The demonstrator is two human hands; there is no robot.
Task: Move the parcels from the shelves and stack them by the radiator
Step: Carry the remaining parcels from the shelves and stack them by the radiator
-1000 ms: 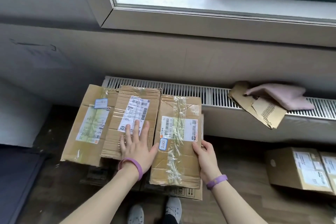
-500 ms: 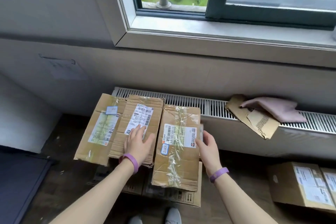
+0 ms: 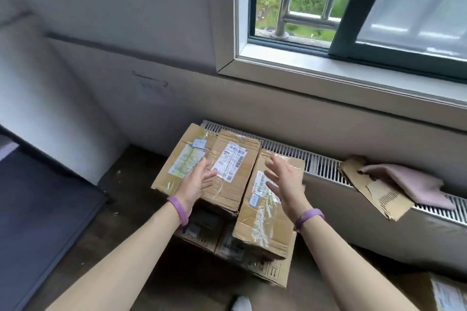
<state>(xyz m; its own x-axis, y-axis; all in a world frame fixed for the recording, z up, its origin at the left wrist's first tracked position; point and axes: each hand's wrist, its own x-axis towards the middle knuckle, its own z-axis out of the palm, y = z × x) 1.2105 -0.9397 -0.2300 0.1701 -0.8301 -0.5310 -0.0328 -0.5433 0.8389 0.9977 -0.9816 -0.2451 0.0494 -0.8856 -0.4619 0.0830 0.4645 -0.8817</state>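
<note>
Nearest, both hands hover spread and empty over the parcels: the left hand above the middle parcel, the right hand above the right parcel, neither clearly touching. Beyond, the left parcel lies alongside, all three atop lower boxes on the floor, pushed against the radiator. Farther right, torn cardboard and a pink cloth rest on it.

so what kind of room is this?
Probably an ordinary indoor room, perhaps home or office: a radiator under a window, and taped parcels stacked on a dark floor.
</note>
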